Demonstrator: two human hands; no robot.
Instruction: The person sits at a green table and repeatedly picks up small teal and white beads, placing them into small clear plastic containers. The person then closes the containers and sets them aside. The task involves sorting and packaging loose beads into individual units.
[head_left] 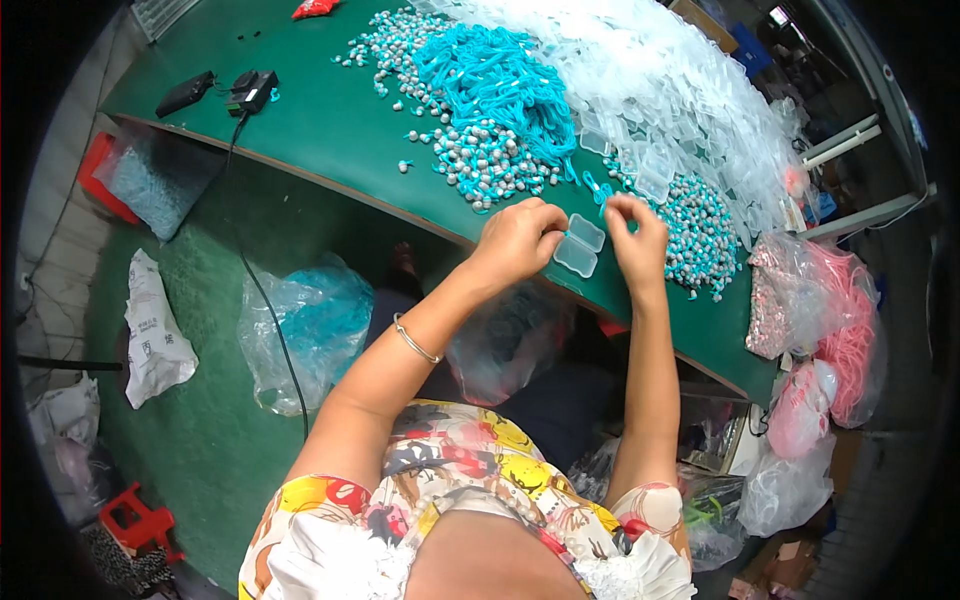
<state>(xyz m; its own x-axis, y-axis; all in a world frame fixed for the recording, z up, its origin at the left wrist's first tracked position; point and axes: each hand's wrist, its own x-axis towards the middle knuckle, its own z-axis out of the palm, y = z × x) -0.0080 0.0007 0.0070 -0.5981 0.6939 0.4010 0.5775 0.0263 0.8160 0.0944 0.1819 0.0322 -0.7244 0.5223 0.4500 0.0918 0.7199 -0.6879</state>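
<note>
My left hand [517, 240] rests at the near edge of the green table [330, 130], its fingers curled against a small clear plastic case [580, 245] that lies open. My right hand [638, 235] is just right of the case, fingers pinched on a thin turquoise cord [598, 188]. Behind the hands lie a heap of turquoise cords [500, 80] and piles of small grey-and-turquoise earplugs [490, 160], with another earplug pile [700, 225] to the right.
A big heap of clear plastic cases [660, 80] covers the back of the table. Black devices with a cable [250, 92] sit at the left end. Bags of pink items [830, 320] hang right; bags of turquoise items [310, 320] lie on the floor.
</note>
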